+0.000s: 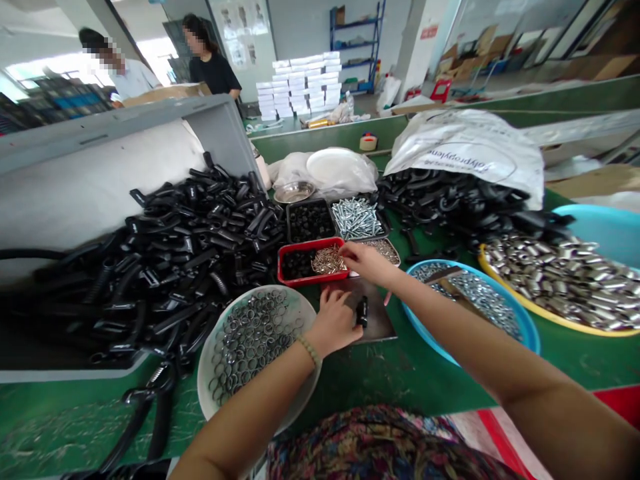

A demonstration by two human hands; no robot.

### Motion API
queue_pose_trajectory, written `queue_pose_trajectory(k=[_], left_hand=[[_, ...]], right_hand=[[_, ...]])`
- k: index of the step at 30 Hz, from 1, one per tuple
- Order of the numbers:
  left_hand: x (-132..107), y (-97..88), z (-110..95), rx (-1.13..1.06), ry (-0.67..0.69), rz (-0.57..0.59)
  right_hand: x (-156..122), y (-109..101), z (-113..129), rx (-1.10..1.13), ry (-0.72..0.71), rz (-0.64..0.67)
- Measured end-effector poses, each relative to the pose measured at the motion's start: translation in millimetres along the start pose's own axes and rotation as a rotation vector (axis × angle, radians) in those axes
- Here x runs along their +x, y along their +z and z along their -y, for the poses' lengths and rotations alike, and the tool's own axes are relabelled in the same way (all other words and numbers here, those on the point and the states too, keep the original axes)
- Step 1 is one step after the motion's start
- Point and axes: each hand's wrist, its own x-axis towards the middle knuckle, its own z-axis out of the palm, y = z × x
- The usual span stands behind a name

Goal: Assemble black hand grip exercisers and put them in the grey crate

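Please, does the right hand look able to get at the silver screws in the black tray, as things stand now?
Probably yes. The right hand is at the red tray, and the silver screws lie just beyond it. Nothing seems to stand between them.

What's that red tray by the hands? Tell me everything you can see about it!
The red tray is a shallow rectangle that looks like shiny plastic, with a raised rim all around. It lies flat on the green table, right in front of a black tray. Inside are a heap of small black pieces on the left and a tangled pile of thin, brass-coloured metal pieces on the right. The person's right hand reaches over its right end, with the fingertips at the metal pile.
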Motion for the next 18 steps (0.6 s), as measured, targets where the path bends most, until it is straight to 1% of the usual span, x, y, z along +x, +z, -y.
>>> queue_pose_trajectory(k=[2, 4, 6, 7, 9, 12, 18], left_hand=[[2, 0.7, -1, -0.015, -0.038, 0.015], [3, 1.0, -2, -0.012, -0.050, 0.035], [3, 0.6, -4, 0.006, -0.050, 0.048], [3, 0.4, -4, 0.017, -0.050, 0.053], [3, -0.2, -6, 0.038, -0.057, 0.061], [3, -0.2, -8, 0.064, -0.074, 0.063], [2, 3.3, -5, 0.056, -0.063, 0.036]], right_hand=[[-32, 0, -8, 0.136, 0.027, 0.015], [-61, 4, -15, 0.321, 0.094, 0.047], [-81, 9, -18, 0.427, 0.160, 0.076], [-87, 12, -19, 0.421, 0.175, 0.086], [-91, 17, -19, 0.365, 0.174, 0.090], [-88, 21, -15, 0.296, 0.139, 0.087], [-85, 20, 8, 0.131, 0.019, 0.094]])
